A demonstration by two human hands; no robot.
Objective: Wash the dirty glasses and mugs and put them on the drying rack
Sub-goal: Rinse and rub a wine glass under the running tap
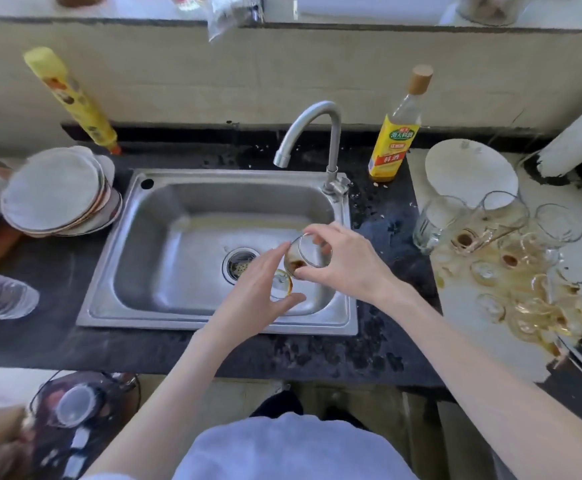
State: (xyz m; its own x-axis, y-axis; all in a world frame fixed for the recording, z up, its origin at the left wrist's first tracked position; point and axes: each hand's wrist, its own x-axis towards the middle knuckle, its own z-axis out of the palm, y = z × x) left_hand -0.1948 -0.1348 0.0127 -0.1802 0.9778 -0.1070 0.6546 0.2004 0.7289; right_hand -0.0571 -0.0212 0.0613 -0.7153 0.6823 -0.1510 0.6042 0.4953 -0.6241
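A small clear drinking glass with a brown residue at its bottom [305,256] is held tilted over the right part of the stainless steel sink basin [185,244], its mouth turned up and away from the person. The right hand [346,259] grips it, fingers curled over the rim and thumb underneath. A second clear glass with an amber-stained rim [282,284] lies just below it, against the left hand [260,292], whose fingers are spread wide with the thumb under this glass; whether that hand truly grips it I cannot tell. Both are near the round metal drain strainer [239,266]. One curved steel tap [317,133] rises at the back right corner of the sink, its spout over the basin. On the white board to the right of the sink [483,341] stands a crowded cluster of dirty clear glasses and mugs [504,258], many amber-stained and too overlapped to count, with one white plate [469,171] behind them. One yellow-labelled bottle with a tan cap [398,133] stands on the dark speckled desk [369,355] beside the tap. Left of the sink is one stack of pale plates [57,195], behind it one yellow upside-down bottle [75,98], and at the left edge one clear plastic bottle lying on its side [2,296].
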